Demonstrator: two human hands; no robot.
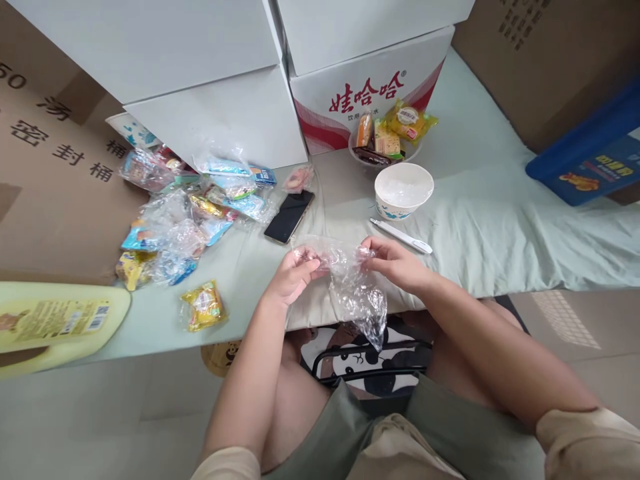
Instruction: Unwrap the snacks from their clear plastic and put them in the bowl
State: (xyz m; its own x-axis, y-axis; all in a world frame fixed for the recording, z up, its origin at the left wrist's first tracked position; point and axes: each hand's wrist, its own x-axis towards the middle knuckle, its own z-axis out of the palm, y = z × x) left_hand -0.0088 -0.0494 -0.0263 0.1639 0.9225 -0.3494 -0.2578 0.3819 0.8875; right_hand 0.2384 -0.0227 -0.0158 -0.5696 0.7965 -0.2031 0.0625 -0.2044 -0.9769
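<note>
A crinkled clear plastic bag [357, 283] hangs between my two hands over the front edge of the cloth-covered surface. My left hand [299, 270] pinches its upper left part, thumb against fingers. At the other side, my right hand [393, 262] grips the upper right edge of the same bag. No contents can be made out inside the bag. Just beyond my right hand lies a white utility knife [401, 236]. A black phone [290, 217] rests past my left hand, with a small clear-wrapped pinkish snack [299, 179] behind it.
A paper bowl [404, 190] with clear plastic inside stands before a clear bowl [415, 157] of wrapped snacks. Packaged snacks [185, 213] pile up at left, near a yellow packet [203, 305] and a yellow jug [65, 320]. White boxes [215, 113] line the back; a blue container [585, 160] is at right.
</note>
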